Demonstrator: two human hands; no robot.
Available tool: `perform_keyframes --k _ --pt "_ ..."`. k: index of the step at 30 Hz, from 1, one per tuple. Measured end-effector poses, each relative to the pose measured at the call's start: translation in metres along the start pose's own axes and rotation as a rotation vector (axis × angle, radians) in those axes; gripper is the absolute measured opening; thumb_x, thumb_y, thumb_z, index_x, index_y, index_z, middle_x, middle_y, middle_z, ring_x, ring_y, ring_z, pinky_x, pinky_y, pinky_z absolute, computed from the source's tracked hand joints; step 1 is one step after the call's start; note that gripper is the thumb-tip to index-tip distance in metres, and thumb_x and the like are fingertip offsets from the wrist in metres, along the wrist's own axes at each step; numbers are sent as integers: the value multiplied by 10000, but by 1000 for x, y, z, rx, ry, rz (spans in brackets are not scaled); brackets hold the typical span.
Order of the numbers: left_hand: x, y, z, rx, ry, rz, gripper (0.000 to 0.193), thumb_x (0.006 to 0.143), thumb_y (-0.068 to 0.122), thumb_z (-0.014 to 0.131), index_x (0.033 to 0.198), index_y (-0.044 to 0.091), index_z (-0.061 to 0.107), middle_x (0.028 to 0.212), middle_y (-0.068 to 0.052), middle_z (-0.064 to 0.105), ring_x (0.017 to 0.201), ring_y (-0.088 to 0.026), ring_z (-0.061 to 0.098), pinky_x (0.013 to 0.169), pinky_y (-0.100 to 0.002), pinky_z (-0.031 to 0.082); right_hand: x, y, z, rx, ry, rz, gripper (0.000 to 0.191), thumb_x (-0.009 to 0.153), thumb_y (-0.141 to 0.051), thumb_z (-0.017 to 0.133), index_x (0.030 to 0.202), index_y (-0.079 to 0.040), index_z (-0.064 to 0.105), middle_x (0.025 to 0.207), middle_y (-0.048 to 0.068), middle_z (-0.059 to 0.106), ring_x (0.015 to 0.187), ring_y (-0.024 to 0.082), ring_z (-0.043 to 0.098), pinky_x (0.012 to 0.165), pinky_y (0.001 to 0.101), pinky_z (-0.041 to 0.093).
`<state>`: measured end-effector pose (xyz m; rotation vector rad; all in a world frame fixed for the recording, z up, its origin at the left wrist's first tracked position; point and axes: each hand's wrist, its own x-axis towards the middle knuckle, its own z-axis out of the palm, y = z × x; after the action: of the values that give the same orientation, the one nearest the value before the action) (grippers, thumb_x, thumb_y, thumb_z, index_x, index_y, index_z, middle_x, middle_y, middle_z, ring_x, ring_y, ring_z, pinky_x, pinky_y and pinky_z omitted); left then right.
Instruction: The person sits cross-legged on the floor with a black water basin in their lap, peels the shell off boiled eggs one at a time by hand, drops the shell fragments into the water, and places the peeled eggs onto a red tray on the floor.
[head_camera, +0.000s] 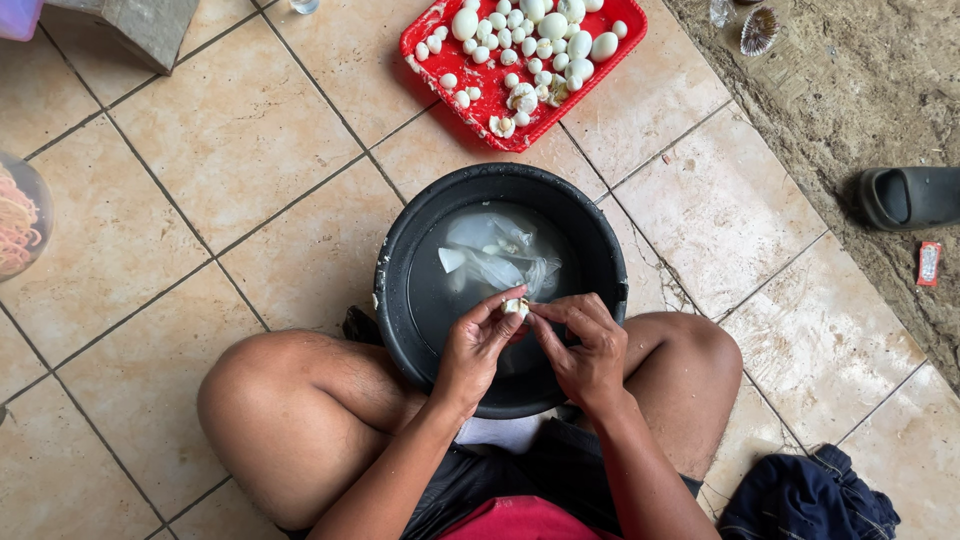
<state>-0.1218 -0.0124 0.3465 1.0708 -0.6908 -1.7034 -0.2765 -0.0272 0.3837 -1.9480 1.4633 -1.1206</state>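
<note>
I sit on a tiled floor with a black basin (400, 250) between my knees. It holds water and a clear plastic bag (495, 250). Over the basin's near side, my left hand (472, 352) and my right hand (580, 350) pinch one small whitish egg (516, 306) between their fingertips. Beyond the basin lies a red tray (432, 58) carrying several small peeled white eggs (535, 45) and bits of shell.
A black sandal (908, 196) and a small red wrapper (929, 263) lie on the dirt at right. Dark blue cloth (810, 497) is bunched by my right knee. A clear container of noodles (18, 222) sits at the left edge, a grey block (140, 25) top left.
</note>
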Motion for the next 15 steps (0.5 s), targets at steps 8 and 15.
perform_keyframes --k 8,15 --pt "-4 3 5 64 -82 -5 404 1009 209 663 1380 51 661 1045 -32 738 968 -77 680 931 -264 581 -3 6 1 3 33 25 112 802 -26 766 892 -50 703 897 51 692 749 149 622 591 268 507" --pt "-5 6 8 96 -78 -12 438 1055 238 524 1474 111 525 1146 -7 717 998 -65 690 892 -245 580 1 9 -4 135 -116 265 54 836 -46 732 859 -34 685 844 35 688 656 96 564 583 256 467"
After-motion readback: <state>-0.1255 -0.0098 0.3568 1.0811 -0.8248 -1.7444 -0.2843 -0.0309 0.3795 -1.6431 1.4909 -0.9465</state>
